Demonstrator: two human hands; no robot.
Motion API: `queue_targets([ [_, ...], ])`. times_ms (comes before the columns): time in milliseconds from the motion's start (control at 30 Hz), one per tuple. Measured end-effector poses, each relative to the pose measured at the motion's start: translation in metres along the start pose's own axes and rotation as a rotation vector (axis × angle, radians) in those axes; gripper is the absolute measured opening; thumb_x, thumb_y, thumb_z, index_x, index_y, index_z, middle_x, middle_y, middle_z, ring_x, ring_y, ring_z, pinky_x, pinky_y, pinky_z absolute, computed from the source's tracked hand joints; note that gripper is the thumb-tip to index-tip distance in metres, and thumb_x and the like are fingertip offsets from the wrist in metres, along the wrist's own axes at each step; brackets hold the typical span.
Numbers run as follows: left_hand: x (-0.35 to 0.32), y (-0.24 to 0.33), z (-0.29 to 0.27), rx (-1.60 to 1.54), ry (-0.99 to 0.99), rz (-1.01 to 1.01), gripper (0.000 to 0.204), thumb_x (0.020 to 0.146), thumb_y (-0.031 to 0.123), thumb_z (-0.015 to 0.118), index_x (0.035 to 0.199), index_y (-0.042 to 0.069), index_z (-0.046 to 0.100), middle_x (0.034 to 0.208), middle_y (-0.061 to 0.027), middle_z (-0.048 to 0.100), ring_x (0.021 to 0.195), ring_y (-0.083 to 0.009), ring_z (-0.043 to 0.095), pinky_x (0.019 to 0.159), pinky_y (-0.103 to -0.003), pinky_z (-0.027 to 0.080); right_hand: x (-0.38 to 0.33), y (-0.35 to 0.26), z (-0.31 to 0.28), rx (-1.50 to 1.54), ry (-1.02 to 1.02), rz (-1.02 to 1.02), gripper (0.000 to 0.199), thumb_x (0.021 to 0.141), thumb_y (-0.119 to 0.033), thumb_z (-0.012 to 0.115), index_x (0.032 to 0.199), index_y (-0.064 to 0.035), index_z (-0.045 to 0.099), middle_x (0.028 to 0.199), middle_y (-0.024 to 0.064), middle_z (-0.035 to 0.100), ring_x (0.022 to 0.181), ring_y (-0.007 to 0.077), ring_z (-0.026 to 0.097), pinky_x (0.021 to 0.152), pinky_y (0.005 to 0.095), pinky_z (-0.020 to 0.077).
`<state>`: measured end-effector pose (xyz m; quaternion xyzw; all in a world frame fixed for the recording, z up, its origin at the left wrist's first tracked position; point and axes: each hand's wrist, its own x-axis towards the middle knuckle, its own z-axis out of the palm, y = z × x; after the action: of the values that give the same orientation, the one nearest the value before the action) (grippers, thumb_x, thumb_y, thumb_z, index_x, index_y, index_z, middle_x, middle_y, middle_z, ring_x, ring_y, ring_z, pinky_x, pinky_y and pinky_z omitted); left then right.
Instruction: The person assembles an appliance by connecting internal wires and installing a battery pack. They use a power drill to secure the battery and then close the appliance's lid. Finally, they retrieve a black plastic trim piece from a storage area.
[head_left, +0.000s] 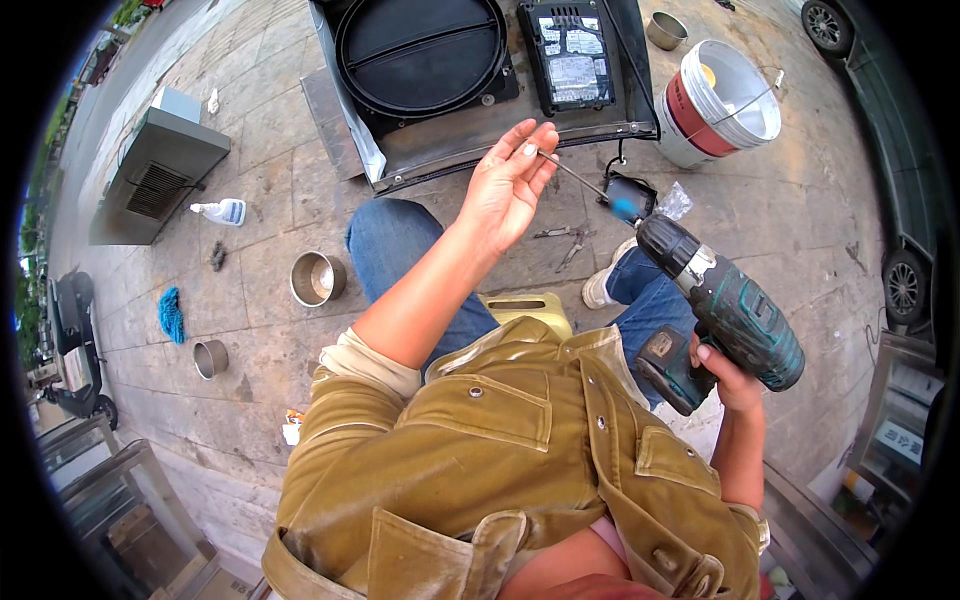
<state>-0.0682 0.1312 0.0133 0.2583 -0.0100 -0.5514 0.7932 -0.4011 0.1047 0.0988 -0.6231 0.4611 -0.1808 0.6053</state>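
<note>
My right hand (728,378) is wrapped round the grip of a dark green and black cordless drill (738,310), its chuck pointing up and left. A thin metal rod (575,178) runs from the chuck side toward my left hand (507,190). The fingertips of that hand pinch the rod's far end. Near the chuck, a blue part (624,208) on the rod is blurred. Beyond my left hand lies an open metal housing (450,150), holding a round black fan cover (420,50) and a black labelled control box (567,58).
A white bucket (690,148) stands at the right, a metal cup (666,31) behind it. To the left are a grey metal box (160,175), a white spray bottle (222,211), two metal cups (317,279) and a blue cloth (171,315). Pliers (572,248) lie on the paving.
</note>
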Motion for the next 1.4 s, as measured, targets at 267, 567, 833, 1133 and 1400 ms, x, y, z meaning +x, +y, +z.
queue_targets([
  [267, 0.024, -0.02, 0.021, -0.03, -0.093, -0.148, 0.021, 0.093, 0.008, 0.051, 0.112, 0.0, 0.05, 0.117, -0.0146, 0.058, 0.109, -0.0226, 0.058, 0.09, -0.035, 0.05, 0.026, -0.02, 0.006, -0.256, 0.14, -0.087, 0.012, 0.079, -0.007, 0.065, 0.089, -0.0023, 0.06, 0.074, 0.0015, 0.057, 0.067, 0.0112, 0.053, 0.065, 0.0265, 0.0428],
  [567, 0.036, -0.027, 0.022, 0.148, -0.132, -0.173, 0.025, 0.089, 0.008, 0.058, 0.111, 0.001, 0.05, 0.114, -0.0094, 0.06, 0.097, -0.0151, 0.06, 0.086, -0.027, 0.051, 0.059, -0.048, 0.011, -0.419, 0.116, -0.123, 0.023, 0.078, -0.006, 0.071, 0.1, -0.0045, 0.065, 0.088, 0.0008, 0.064, 0.079, 0.011, 0.057, 0.073, 0.0274, 0.0463],
  [833, 0.043, -0.024, 0.013, 0.127, -0.111, -0.14, 0.031, 0.089, 0.01, 0.059, 0.115, -0.001, 0.049, 0.113, -0.0105, 0.06, 0.099, -0.017, 0.059, 0.087, -0.029, 0.051, 0.082, -0.076, 0.015, -0.645, 0.037, -0.165, 0.026, 0.079, -0.011, 0.072, 0.103, -0.0068, 0.065, 0.092, 0.005, 0.067, 0.084, 0.0142, 0.062, 0.076, 0.0296, 0.0487],
  [1133, 0.018, -0.061, -0.02, 0.499, -0.303, -0.381, 0.044, 0.088, 0.013, 0.062, 0.127, -0.001, 0.047, 0.106, -0.011, 0.063, 0.091, -0.0139, 0.062, 0.084, -0.027, 0.049, 0.106, -0.126, -0.007, -1.11, -0.152, -0.558, 0.046, 0.066, -0.004, 0.079, 0.106, -0.0054, 0.058, 0.108, 0.0107, 0.054, 0.099, 0.0261, 0.056, 0.085, 0.0359, 0.0447],
  [1400, 0.013, -0.076, -0.028, 0.565, -0.387, -0.43, 0.035, 0.088, 0.008, 0.059, 0.121, -0.002, 0.051, 0.101, -0.0094, 0.065, 0.085, -0.0127, 0.062, 0.078, -0.026, 0.05, 0.107, -0.146, 0.014, -1.183, -0.164, -0.643, 0.035, 0.071, -0.005, 0.076, 0.103, -0.0045, 0.062, 0.103, 0.011, 0.059, 0.094, 0.0249, 0.059, 0.083, 0.0346, 0.0458],
])
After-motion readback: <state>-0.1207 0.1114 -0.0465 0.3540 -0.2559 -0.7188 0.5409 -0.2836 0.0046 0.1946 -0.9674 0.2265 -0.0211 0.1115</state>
